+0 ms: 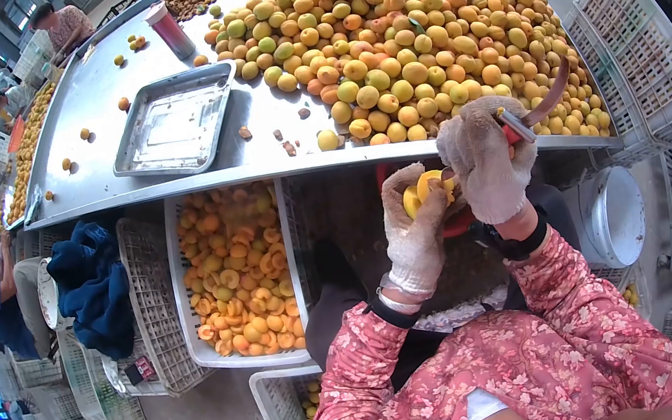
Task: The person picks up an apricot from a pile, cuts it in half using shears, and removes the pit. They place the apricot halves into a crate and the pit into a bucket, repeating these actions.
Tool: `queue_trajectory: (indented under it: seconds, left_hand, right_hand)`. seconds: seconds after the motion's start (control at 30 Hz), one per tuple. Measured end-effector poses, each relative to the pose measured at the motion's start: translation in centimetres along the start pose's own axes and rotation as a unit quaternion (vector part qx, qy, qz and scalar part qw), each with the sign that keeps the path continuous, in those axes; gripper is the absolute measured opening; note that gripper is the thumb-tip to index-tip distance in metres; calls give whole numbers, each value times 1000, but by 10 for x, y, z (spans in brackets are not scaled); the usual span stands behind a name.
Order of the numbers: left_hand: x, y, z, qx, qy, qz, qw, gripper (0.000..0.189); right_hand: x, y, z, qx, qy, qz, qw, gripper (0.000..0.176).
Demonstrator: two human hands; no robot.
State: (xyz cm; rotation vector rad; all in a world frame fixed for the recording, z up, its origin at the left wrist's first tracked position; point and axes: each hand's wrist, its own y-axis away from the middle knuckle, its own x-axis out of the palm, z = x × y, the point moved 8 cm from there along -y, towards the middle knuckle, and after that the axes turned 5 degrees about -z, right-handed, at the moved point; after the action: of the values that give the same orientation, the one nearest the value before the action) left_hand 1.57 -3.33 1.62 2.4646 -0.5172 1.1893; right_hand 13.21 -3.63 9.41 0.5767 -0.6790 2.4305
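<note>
Steel table [90, 103]; left hand [412, 238] tight round 1 apricot [426, 188]; right hand [485, 160] round knife [547, 102]

The left hand [414, 233] and right hand [485, 160] are covered by off-white knitted gloves [469, 138], fuzzy and soiled. Long pink sleeves [563, 332] printed with small pale flowers are worn. A black band [517, 245] is seen at each wrist, a white bangle [397, 299] at the left.

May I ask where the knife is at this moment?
In the head view, the knife is gripped in the right hand, right of centre, beside the apricot in the left hand, its blade over the table edge.
</note>
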Motion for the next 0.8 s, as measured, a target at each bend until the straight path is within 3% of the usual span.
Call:
queue_trajectory:
  seconds: [0.17, 0.37, 0.47, 0.57, 0.6, 0.67, 0.73, 0.8]
  left_hand:
    - [-9, -1, -2, 61, -65, -28, 996, 36]
    - [-14, 2, -14, 117, -135, -49, 983, 35]
    - [-17, 2, -13, 119, -146, -54, 981, 35]
    - [-16, 2, -18, 144, -182, -51, 972, 35]
    - [-15, 3, -21, 164, -209, -50, 963, 34]
    - [-15, 4, -22, 160, -206, -51, 964, 34]
    - [-16, 4, -23, 157, -203, -52, 965, 34]
    - [-18, 3, -21, 151, -190, -48, 969, 35]
  right_hand:
    - [7, 3, -5, 8, -29, -25, 999, 14]
    - [17, -2, -4, -2, 52, -56, 997, 16]
    - [24, -2, -10, 36, -65, 8, 997, 14]
    - [26, 2, -10, 7, -18, -28, 999, 9]
    - [25, 4, -3, -67, 101, -33, 992, 9]
    - [27, 9, 4, -140, 219, -39, 965, 9]
    - [24, 4, -8, -17, 80, -61, 995, 12]
    - [27, 2, -8, -1, 14, -38, 999, 11]
